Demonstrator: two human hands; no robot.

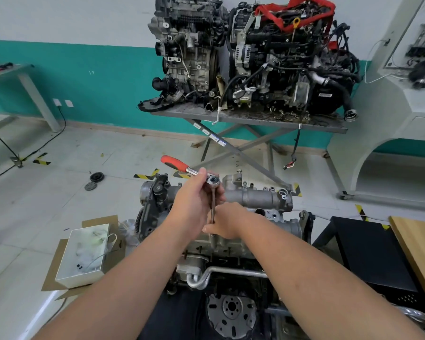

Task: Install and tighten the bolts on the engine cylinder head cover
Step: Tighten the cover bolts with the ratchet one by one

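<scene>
A bare aluminium engine stands in front of me, its cylinder head cover [257,197] on top. A ratchet wrench with a red handle [176,163] sits upright over the cover on a long extension bar [213,207]. My left hand [194,202] grips the ratchet at its chrome head. My right hand [227,220] pinches the lower end of the extension, where it meets the cover's near edge. The bolt under the socket is hidden by my fingers.
A white box [84,253] with small parts lies on cardboard at the left of the engine. Two dirty engines stand on a metal table [245,116] against the far wall. A black crate and a wooden board [417,246] are at the right. Round parts lie on the floor.
</scene>
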